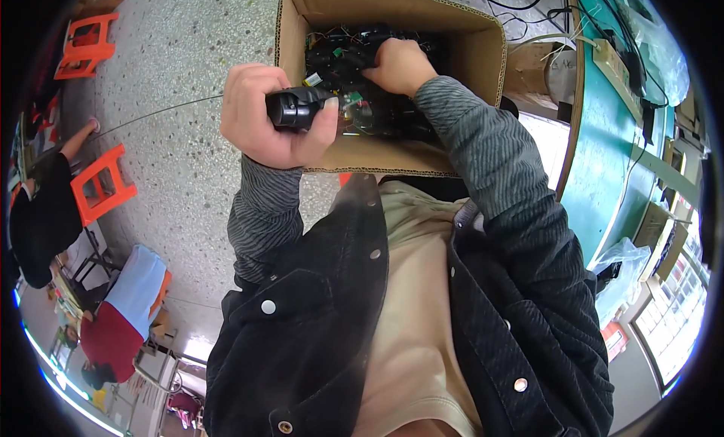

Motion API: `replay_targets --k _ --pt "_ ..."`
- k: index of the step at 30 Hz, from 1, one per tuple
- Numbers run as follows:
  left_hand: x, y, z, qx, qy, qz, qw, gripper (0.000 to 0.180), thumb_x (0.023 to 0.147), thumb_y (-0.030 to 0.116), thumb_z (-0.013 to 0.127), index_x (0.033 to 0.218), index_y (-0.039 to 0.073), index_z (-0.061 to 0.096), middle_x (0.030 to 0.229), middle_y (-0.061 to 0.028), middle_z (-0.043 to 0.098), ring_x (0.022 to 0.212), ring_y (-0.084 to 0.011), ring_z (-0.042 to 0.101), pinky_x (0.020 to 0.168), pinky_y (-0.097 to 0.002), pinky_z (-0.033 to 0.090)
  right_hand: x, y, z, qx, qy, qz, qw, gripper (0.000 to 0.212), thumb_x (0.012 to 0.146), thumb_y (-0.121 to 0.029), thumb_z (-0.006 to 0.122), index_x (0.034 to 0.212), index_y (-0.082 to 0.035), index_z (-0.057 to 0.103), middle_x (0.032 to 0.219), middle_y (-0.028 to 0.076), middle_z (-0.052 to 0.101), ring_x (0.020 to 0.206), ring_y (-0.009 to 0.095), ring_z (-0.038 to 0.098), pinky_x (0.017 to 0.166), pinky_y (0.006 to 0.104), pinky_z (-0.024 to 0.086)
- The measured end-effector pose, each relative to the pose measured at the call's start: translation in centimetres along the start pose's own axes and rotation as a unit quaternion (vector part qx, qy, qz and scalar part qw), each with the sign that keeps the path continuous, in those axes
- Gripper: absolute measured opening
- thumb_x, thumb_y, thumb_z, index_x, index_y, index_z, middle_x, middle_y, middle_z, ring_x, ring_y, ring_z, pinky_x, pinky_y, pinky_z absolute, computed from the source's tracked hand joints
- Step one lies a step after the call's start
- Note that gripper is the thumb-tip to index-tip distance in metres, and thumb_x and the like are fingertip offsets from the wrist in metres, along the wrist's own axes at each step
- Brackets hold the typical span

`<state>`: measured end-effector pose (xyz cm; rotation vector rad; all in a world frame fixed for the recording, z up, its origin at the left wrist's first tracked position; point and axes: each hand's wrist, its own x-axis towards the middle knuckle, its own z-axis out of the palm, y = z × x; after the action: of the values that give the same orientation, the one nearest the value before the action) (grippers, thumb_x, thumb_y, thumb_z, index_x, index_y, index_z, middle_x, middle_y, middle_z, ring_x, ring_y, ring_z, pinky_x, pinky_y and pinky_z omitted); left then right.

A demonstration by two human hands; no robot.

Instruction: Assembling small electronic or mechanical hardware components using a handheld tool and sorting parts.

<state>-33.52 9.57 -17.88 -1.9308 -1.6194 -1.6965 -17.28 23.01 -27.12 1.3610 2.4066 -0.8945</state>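
My left hand [260,120] is closed round a black cylindrical part [289,110] with a round, glossy end, held over the left rim of a cardboard box [483,67]. The thumb presses on its right side. Inside the open box lies a heap of black parts [339,64], with small green boards and thin wires showing among them. My right hand [405,66] reaches down into this heap, its fingers curled. What the right fingertips grip is hidden among the dark parts.
A green-topped workbench [603,165] runs along the right, carrying a power strip [618,75], cables and clear plastic bags. Another cardboard box [532,71] stands between box and bench. Orange stools [105,184] stand on the speckled floor [181,52] to the left, where other people sit.
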Motion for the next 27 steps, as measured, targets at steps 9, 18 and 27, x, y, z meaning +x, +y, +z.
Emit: replay_targets --k 9,18,27 --pt "0.0 0.4 0.6 0.046 -0.015 0.032 0.998 0.041 0.061 0.029 0.078 0.073 0.003 0.049 0.07 -0.0101 0.05 0.062 -0.0277 0.05 0.055 -0.0353 0.043 0.0 -2.4 -0.3 -0.071 0.155 -0.081 0.982 0.037 0.069 -0.037 0.077 0.091 -0.007 0.071 0.094 0.016 0.069 0.088 0.034 0.067 0.078 0.0432 0.055" --pt "0.1 0.8 1.0 0.045 -0.025 0.028 0.998 0.039 0.06 0.025 0.078 0.073 0.003 0.049 0.069 -0.0099 0.05 0.062 -0.028 0.05 0.056 -0.0363 0.044 2.4 -0.4 -0.6 -0.055 0.014 -0.067 0.996 0.026 0.073 -0.02 0.073 0.096 -0.006 0.071 0.099 0.018 0.069 0.093 0.035 0.067 0.082 0.0426 0.055" --pt "-0.1 1.4 0.9 0.052 -0.032 -0.007 0.998 0.033 0.063 0.02 0.076 0.078 0.001 0.053 0.074 -0.0133 0.056 0.065 -0.0282 0.055 0.061 -0.0356 0.047 -0.2 1.1 -1.9 -0.116 0.064 -0.006 0.991 0.028 0.068 -0.012 0.073 0.095 -0.015 0.072 0.095 0.012 0.069 0.091 0.031 0.066 0.081 0.0403 0.055"
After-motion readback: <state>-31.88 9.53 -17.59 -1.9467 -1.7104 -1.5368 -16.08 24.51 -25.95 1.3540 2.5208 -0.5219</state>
